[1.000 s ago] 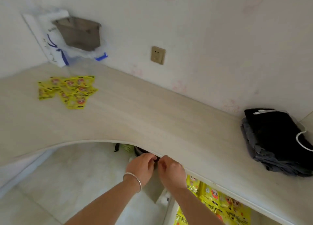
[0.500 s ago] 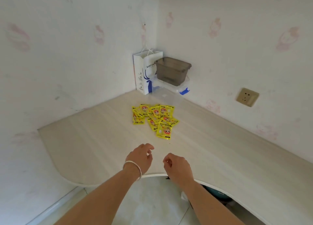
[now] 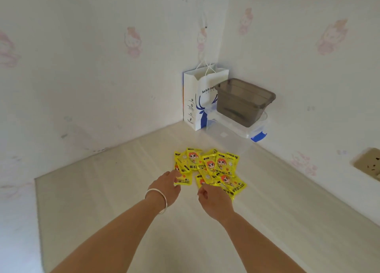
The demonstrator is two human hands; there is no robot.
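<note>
Left hand [image 3: 166,187], bangle [image 3: 158,198] on wrist: fingers stretched out, tips touching the leftmost of the yellow packets [image 3: 213,165]. Paper bag [image 3: 197,100] stands in the far corner. The packets lie in 1 loose overlapping pile mid-desk [image 3: 102,190], none visibly lifted. Right hand [image 3: 214,201] is at the pile's near right edge, fingers curled; can't tell if it pinches a packet or only touches. Hands are near each other, not touching. Further right is a clear box [image 3: 230,137] with a grey tub [image 3: 242,102] on it, no yellow visible in either. My read: gathering barely started, 0 packets collected, whole pile left.
</note>
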